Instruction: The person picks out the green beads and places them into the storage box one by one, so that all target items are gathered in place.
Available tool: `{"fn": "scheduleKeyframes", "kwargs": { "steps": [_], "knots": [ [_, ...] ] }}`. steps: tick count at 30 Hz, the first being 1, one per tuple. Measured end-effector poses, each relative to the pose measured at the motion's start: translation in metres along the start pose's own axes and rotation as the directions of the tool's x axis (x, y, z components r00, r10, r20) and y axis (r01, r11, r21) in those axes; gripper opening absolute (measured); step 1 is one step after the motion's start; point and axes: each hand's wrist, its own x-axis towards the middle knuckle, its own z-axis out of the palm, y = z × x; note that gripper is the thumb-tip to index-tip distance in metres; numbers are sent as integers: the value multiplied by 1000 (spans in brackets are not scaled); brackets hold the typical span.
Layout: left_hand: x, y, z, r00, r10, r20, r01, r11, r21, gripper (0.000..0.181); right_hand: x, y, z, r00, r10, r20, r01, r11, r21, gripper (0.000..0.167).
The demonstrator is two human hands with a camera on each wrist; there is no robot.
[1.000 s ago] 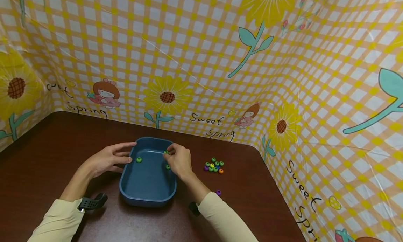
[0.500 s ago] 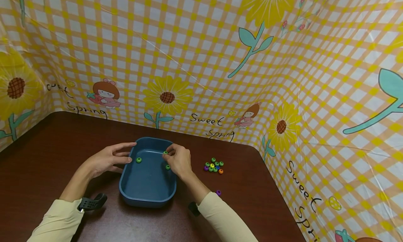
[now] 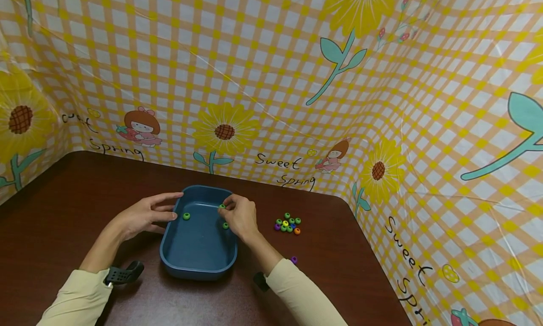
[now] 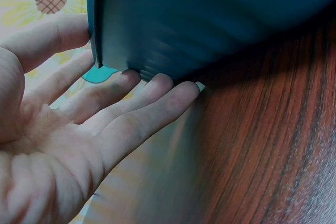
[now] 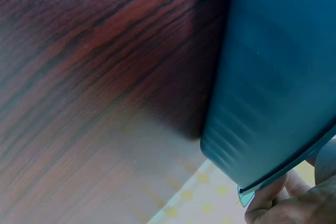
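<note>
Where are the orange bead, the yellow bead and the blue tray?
Orange bead [image 3: 297, 231], head view: its visible middle.
Yellow bead [image 3: 285, 223], head view: its visible middle.
Blue tray [image 3: 200, 246], head view: its bare floor.

Left fingers touch the blue tray — reddish wood-grain table beneath.

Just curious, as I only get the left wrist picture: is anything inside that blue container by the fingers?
Observer: Yes, the head view shows two loose beads in the blue container: a green bead and another green bead.
Visitor: And where's the other hand?
Observer: The right hand is at the container's right side, pinching a third green bead.
Visitor: Any more beads?
Observer: Yes, a mixed-colour cluster lies on the table, to the right.
</note>
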Motion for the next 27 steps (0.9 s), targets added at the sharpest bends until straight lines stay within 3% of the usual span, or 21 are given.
{"fn": "scheduleKeyframes", "kwargs": {
  "steps": [16,27],
  "knots": [
    [0,0,-1,1000,1,2,-1,1000,1,74,1,0,1,1000,17,7,-17,1000,2,15],
    [0,0,-1,1000,2,2,-2,1000,3,73,-1,-1,-7,1000,-18,-25,19,998,61,12]
  ]
}}
